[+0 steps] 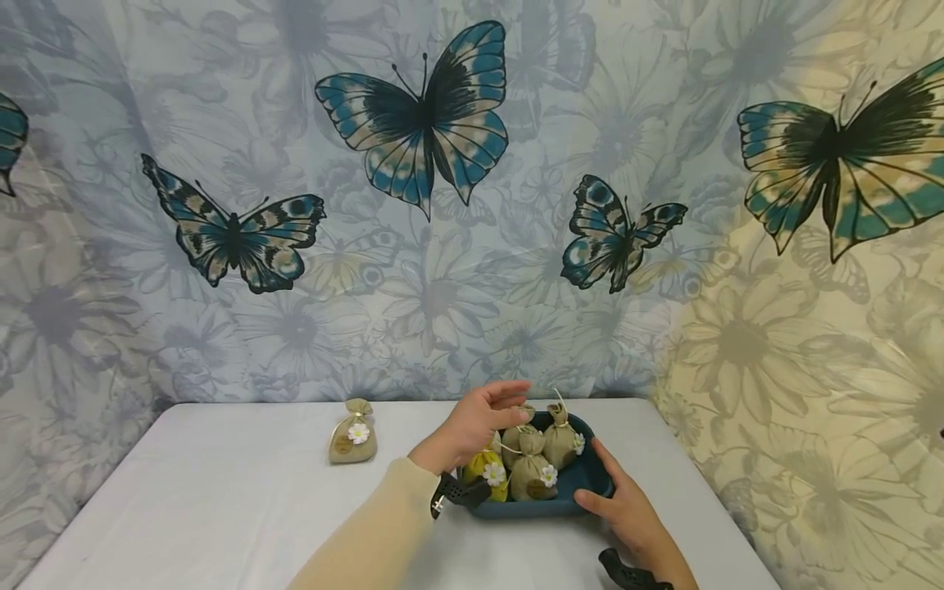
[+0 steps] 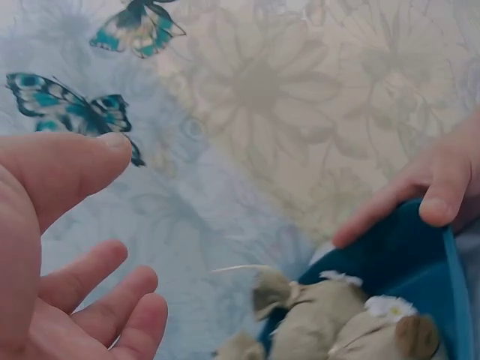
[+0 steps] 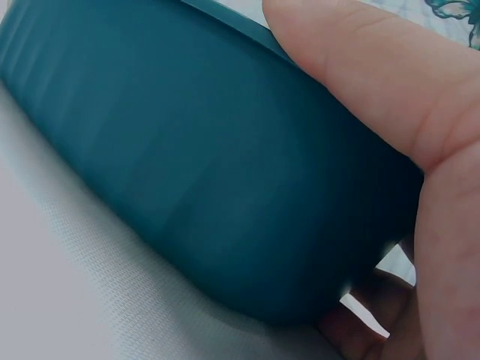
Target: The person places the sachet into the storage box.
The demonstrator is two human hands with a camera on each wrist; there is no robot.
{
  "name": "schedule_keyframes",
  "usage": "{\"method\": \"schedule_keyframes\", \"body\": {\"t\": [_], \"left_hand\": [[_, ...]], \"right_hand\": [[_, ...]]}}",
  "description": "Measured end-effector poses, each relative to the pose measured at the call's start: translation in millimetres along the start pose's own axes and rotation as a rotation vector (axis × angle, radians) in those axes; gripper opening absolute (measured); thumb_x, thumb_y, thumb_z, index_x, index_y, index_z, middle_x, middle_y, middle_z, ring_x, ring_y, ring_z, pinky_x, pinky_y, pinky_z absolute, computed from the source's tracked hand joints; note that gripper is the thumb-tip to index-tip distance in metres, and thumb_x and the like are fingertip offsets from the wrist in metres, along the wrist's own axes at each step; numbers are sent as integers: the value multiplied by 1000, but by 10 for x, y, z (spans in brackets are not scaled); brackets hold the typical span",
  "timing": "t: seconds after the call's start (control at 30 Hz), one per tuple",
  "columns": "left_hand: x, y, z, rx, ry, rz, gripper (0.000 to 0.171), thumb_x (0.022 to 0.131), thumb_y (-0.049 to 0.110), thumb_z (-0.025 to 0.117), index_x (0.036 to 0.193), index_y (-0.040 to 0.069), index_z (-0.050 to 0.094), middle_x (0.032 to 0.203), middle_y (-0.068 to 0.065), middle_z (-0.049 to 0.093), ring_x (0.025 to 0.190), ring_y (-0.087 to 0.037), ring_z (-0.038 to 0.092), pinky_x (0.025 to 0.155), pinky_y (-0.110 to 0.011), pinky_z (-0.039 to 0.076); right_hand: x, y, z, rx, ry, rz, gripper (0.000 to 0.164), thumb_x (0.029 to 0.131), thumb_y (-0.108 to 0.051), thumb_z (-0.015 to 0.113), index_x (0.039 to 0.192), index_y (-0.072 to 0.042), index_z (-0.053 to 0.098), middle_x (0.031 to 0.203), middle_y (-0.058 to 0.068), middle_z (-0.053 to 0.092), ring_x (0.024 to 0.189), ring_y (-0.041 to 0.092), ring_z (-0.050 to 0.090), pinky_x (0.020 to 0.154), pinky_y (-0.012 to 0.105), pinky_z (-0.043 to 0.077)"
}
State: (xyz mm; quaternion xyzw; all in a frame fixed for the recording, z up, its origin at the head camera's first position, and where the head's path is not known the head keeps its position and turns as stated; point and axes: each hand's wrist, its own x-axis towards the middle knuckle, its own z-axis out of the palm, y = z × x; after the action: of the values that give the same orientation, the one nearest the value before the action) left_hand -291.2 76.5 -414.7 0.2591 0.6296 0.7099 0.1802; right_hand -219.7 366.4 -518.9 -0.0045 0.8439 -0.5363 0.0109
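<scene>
A dark teal plastic bin (image 1: 546, 510) sits on the table, holding several small drawstring sachets. Beige sachets (image 1: 529, 467) with white flowers fill its middle and back, and a yellow sachet (image 1: 483, 475) lies at its left. Over the left part of the bin hovers my left hand (image 1: 481, 422), its fingers loosely bent with nothing in them, as the left wrist view also shows. My right hand (image 1: 627, 504) grips the bin's right end, thumb (image 3: 352, 52) at the rim and fingers around the outer wall. The undersides of the sachets are hidden.
One more beige sachet (image 1: 352, 438) with a white flower stands apart toward the table's back left. A white cloth covers the table (image 1: 221, 508). Behind it hangs a butterfly-patterned backdrop (image 1: 442, 311), which continues along both sides.
</scene>
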Motion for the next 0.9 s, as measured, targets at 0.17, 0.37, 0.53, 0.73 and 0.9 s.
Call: {"method": "schedule_keyframes", "body": {"t": [0.17, 0.37, 0.53, 0.73, 0.9], "left_hand": [[-165, 127, -203, 36, -50, 23, 53, 96, 15, 69, 147, 16, 52, 151, -7, 44, 138, -30, 40, 104, -43, 41], [-333, 260, -495, 68, -54, 53, 61, 96, 14, 70, 152, 14, 44, 154, -12, 38, 139, -35, 35, 107, -47, 38], [-464, 348, -747, 107, -26, 77, 67, 95, 16, 71, 154, 10, 40, 156, -12, 35, 140, -34, 34, 107, -47, 37], [-663, 347, -1091, 136, 2, 91, 68, 94, 17, 72, 154, 13, 39, 156, -13, 36, 141, -35, 34, 107, -48, 38], [-793, 285, -1367, 169, 17, 89, 69, 95, 16, 71, 155, 13, 37, 157, -12, 34, 142, -34, 33, 106, -48, 39]], "right_hand": [[-11, -7, -3, -1, 2, 2, 91, 92, -30, 73, 162, -24, 15, 164, 13, 11, 147, 42, 8, 109, 69, 10], [-17, -7, 0, 13, -3, 5, 91, 92, -30, 73, 162, -23, 15, 164, 15, 11, 147, 43, 8, 109, 69, 10], [-15, -3, -6, 16, 0, 9, 91, 92, -30, 73, 162, -25, 15, 164, 15, 10, 147, 43, 7, 109, 69, 9], [-16, -16, 11, 29, -2, 21, 92, 91, -30, 74, 162, -26, 15, 164, 14, 9, 147, 43, 6, 109, 69, 9], [-14, -31, 18, 27, 1, 17, 92, 91, -30, 74, 162, -26, 15, 164, 14, 10, 147, 44, 7, 109, 69, 10]]}}
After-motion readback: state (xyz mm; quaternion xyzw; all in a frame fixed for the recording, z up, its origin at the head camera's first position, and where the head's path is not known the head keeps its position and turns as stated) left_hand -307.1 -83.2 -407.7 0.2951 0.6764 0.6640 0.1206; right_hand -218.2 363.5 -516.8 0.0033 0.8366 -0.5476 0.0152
